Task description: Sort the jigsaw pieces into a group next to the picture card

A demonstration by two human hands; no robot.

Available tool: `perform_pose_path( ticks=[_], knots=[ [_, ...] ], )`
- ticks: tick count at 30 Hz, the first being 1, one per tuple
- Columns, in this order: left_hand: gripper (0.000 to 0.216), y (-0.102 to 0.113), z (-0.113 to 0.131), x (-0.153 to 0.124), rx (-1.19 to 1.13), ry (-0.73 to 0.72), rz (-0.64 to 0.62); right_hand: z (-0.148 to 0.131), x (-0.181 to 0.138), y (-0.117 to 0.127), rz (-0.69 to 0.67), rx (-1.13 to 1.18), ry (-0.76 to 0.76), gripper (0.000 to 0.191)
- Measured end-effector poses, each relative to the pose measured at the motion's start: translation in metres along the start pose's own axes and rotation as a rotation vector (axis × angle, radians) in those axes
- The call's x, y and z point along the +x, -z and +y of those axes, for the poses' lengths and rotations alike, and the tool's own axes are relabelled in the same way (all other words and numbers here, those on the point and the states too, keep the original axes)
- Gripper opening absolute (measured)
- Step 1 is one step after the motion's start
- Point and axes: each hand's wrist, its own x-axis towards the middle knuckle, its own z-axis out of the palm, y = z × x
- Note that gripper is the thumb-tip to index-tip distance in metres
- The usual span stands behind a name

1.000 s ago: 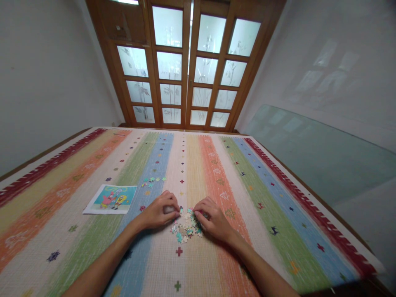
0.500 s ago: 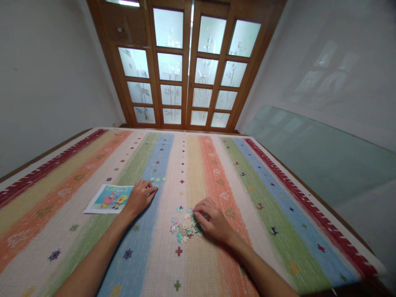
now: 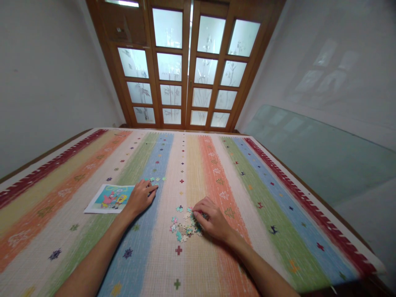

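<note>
My left hand (image 3: pixel 142 198) rests on the blue stripe of the cloth, its fingers partly spread. Its fingertips touch or nearly touch a small jigsaw puzzle piece (image 3: pixel 156 185). Just beyond them lies a short row of light green and teal pieces (image 3: pixel 158 179), partly hidden by the hand. My right hand (image 3: pixel 210 218) is at the right side of a loose pile of puzzle pieces (image 3: pixel 185 227), thumb and index finger pinched at a piece (image 3: pixel 189 209) on its edge. Beside my left forearm is a printed cartoon picture (image 3: pixel 113 199) with a pink and a yellow figure.
A striped tablecloth (image 3: pixel 168 231) covers the large table. Wooden doors (image 3: pixel 187 82) with frosted panes stand at the far end. A pale green glass panel (image 3: pixel 309 148) leans along the right wall.
</note>
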Motion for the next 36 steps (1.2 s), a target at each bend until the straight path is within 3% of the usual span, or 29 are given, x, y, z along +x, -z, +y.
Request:
perform_pose_path(
  ticks=[8, 17, 21, 28, 36],
  knots=[
    [0.027, 0.007, 0.011, 0.002, -0.098, 0.011, 0.031, 0.001, -0.001, -0.002, 0.014, -0.002, 0.010, 0.017],
    [0.019, 0.001, 0.096, -0.006, -0.342, -0.160, -0.184, 0.001, 0.000, 0.000, 0.001, -0.014, 0.005, 0.013],
    [0.014, -0.002, 0.118, -0.011, -0.374, -0.182, -0.256, 0.002, 0.000, 0.000, -0.010, -0.022, 0.000, 0.013],
    [0.017, -0.008, 0.123, -0.014, -0.383, -0.162, -0.288, 0.001, 0.000, 0.000, 0.003, -0.026, 0.017, 0.014],
    [0.007, -0.006, 0.119, -0.010, -0.429, -0.140, -0.200, 0.002, 0.000, -0.001, -0.003, -0.025, 0.002, 0.015]
  ],
)
